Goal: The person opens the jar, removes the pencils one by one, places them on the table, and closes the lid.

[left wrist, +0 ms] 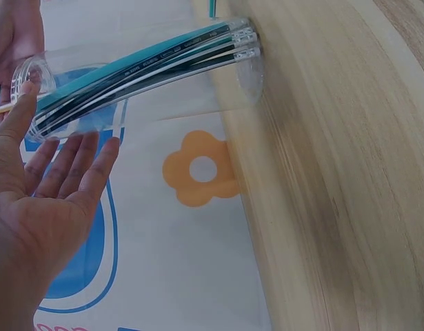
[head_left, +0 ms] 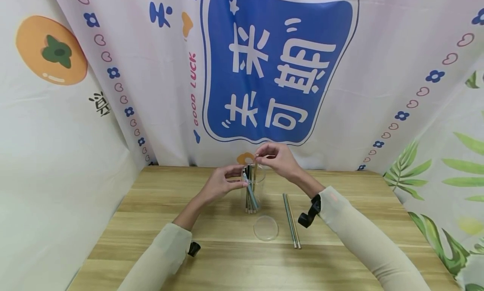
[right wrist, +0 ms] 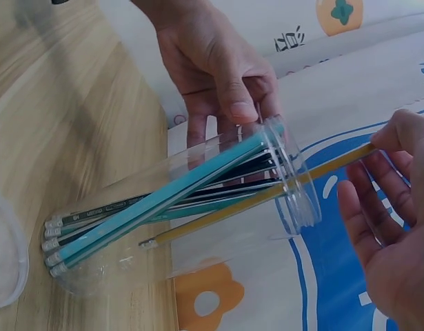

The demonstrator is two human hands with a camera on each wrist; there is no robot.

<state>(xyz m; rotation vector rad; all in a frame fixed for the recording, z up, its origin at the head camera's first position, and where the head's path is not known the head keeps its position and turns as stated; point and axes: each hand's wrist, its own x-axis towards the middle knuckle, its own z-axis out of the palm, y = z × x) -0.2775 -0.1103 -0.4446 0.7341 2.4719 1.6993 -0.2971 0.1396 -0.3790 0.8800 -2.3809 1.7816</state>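
Note:
A tall clear plastic jar (head_left: 260,194) stands at the back of the table, with several teal and dark pencils (right wrist: 149,210) leaning inside, their eraser ends at the bottom. My left hand (head_left: 219,184) holds it near the rim, thumb on one side and fingers on the other. At the mouth, my right hand (head_left: 279,160) pinches the upper end of a yellow pencil (right wrist: 232,217). Most of that pencil is inside the jar, its eraser end pointing down and above the jar's floor in the right wrist view.
A round clear lid (head_left: 266,228) lies on the wooden table (head_left: 143,232) in front of the jar. To its right are two pencils (head_left: 291,219) side by side, one teal and one yellowish. A printed curtain (head_left: 177,127) hangs right behind the table's back edge.

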